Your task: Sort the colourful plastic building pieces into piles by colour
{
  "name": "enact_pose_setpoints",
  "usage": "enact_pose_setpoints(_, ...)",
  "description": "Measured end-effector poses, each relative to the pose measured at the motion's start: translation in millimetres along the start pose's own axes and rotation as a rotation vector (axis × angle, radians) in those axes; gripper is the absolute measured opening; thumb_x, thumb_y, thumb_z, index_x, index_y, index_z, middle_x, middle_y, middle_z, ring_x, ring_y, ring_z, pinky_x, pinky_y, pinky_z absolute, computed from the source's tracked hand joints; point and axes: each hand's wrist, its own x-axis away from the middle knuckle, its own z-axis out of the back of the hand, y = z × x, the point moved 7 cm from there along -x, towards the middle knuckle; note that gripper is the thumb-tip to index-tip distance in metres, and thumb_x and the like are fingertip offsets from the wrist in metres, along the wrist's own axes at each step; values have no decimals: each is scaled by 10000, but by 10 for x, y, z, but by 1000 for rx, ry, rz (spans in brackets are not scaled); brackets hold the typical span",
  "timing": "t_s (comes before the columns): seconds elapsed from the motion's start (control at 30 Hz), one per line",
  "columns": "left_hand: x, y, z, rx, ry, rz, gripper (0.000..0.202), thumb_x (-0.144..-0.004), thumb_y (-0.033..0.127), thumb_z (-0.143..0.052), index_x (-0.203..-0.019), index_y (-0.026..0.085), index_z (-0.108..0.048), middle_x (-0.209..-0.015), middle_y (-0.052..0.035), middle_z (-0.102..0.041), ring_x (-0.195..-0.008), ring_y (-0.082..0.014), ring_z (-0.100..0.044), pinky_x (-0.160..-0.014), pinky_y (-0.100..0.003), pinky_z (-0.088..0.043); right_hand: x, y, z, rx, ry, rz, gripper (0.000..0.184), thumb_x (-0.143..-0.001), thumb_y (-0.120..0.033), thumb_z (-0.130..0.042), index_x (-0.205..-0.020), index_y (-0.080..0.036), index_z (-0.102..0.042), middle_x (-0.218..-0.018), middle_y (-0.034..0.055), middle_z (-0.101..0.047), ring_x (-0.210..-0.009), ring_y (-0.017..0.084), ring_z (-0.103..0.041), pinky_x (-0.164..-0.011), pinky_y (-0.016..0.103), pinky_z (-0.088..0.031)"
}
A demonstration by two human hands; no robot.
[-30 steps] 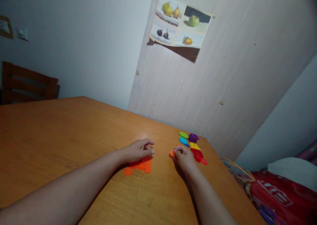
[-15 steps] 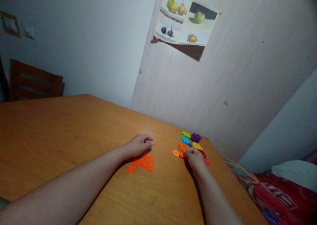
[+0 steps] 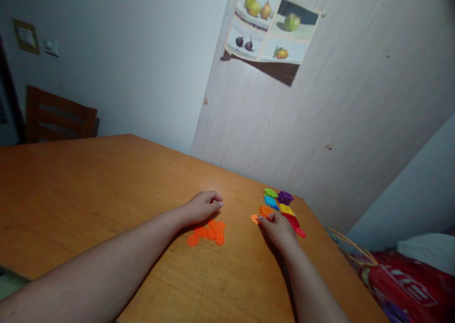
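Observation:
My left hand [image 3: 201,206] rests on the wooden table [image 3: 88,190] with its fingers curled in, nothing visible in them. Just below it lies a flat cluster of orange plastic discs [image 3: 208,232]. My right hand [image 3: 278,226] lies to the right, fingers bent, its fingertips touching a small group of orange discs [image 3: 260,213]. Behind that hand sit sorted piles of discs: green [image 3: 270,192], blue [image 3: 271,202], purple [image 3: 285,198], yellow [image 3: 286,209] and red [image 3: 295,222].
The table's far corner ends near a pale wood-grain wall panel [image 3: 284,124] bearing a fruit picture [image 3: 272,26]. A wooden chair [image 3: 59,116] stands at the back left. To the right, past the table edge, lie red fabric [image 3: 408,280] and a pillow [image 3: 426,249].
My right hand pulled back a little, uncovering the orange discs by the coloured piles. My left hand lifted slightly off the orange cluster, which now shows fully. The camera view shifted left.

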Motion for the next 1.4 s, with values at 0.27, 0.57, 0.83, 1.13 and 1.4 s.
enact_pose_setpoints(0.27, 5, 39, 19, -69, -6, -16, 349, -797, 456, -581, -940, 143, -642, -768, -14, -598, -666, -138, -509, -611, -256, -390, -6, -5, -12, 63, -30, 15, 296, -790, -506, -602, -726, -221, -556, -753, 50, -664, -680, 195, -589, -562, 277, -294)
enact_pose_setpoints(0.57, 9, 43, 16, -81, -6, -4, 329, -807, 458, -571, -913, 152, -633, -718, 0, -572, -611, -127, -482, -572, -248, -364, -22, 71, -29, -14, -41, -8, 247, -836, -374, -560, -652, -210, -565, -661, 43, -652, -636, 183, -568, -550, 286, -272)
enact_pose_setpoints(0.83, -9, 3, 13, -4, 7, -11, 345, -791, 458, -596, -925, 143, -641, -791, -32, -619, -675, -141, -532, -609, -254, -398, -35, 131, 58, -31, 32, -31, 223, -842, -378, -536, -689, -217, -558, -694, 44, -664, -644, 186, -571, -547, 282, -287)
enact_pose_setpoints(1.13, -36, 0, 120, -47, 85, -9, 274, -793, 391, -596, -875, 139, -663, -746, -25, -619, -672, -140, -524, -608, -250, -398, 553, -828, -113, -269, -199, 465, 181, -875, -348, -544, -790, -206, -619, -775, 16, -648, -738, 158, -574, -644, 252, -379)
enact_pose_setpoints(1.4, 3, 26, 125, -79, 90, 21, 201, -798, 321, -612, -851, 137, -671, -726, -21, -618, -666, -139, -533, -591, -241, -402, 945, -1201, -257, -138, -372, 554, 271, -805, -443, -716, -923, -214, -634, -801, 1, -609, -713, 151, -531, -623, 260, -342)
